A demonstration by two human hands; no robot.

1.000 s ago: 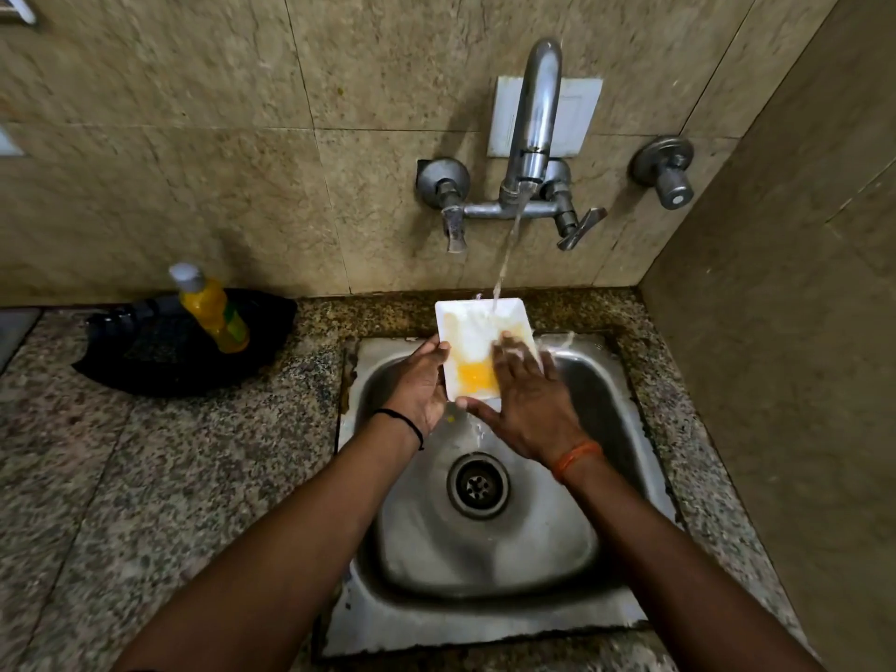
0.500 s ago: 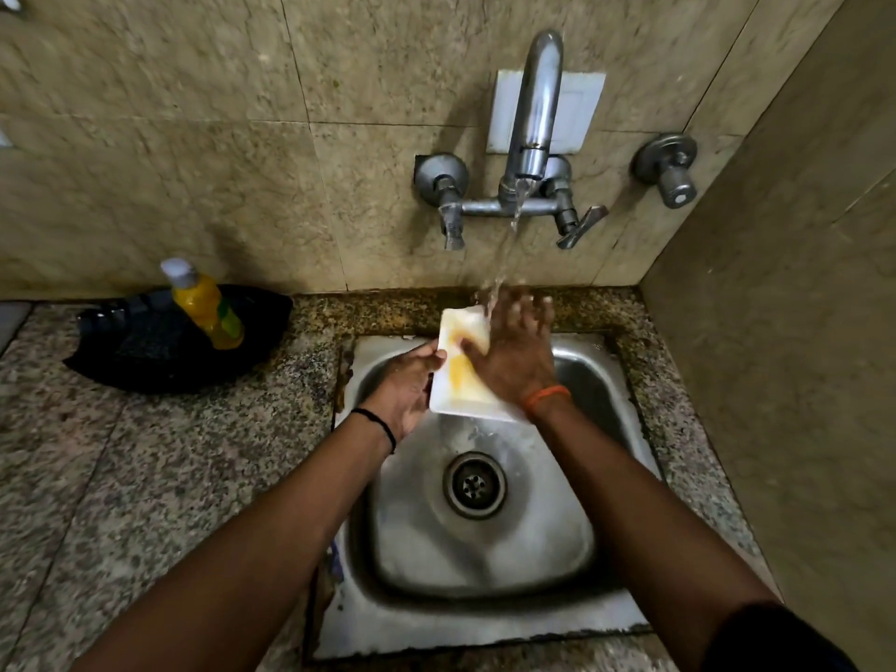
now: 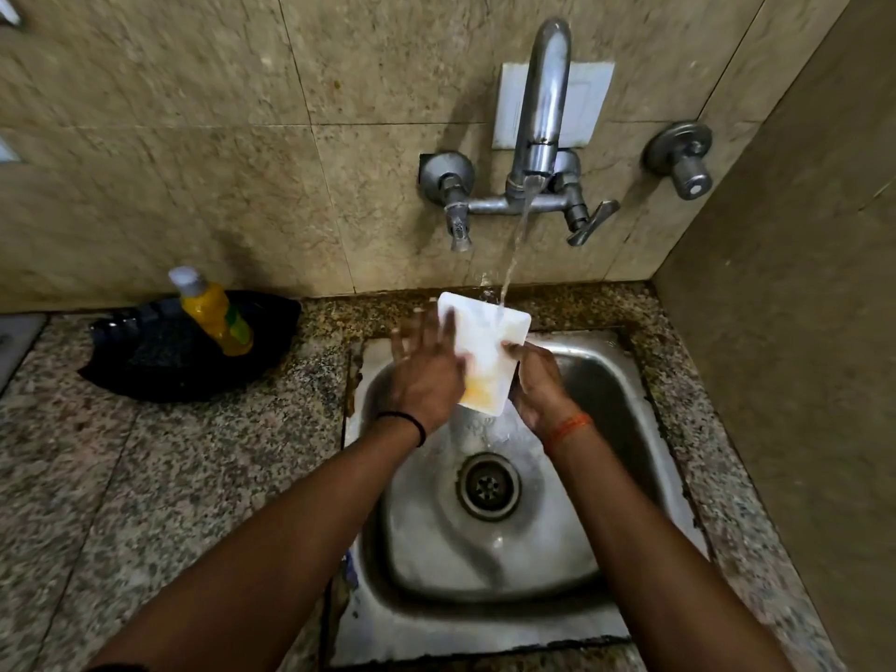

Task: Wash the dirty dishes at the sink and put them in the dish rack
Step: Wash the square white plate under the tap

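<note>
Since the earlier frame the hands swapped roles: left hand (image 3: 426, 375) now lies flat, fingers spread, on the white rectangular plate (image 3: 485, 351); right hand (image 3: 536, 385) grips its right edge, thumb curled on top. Plate sits tilted over the steel sink (image 3: 625, 390), under the tap (image 3: 540, 114) stream, yellow residue at its lower end. Granite counter (image 3: 160, 477); yellow bottle (image 3: 216, 315) on a black pan (image 3: 160, 361), well left.
</note>
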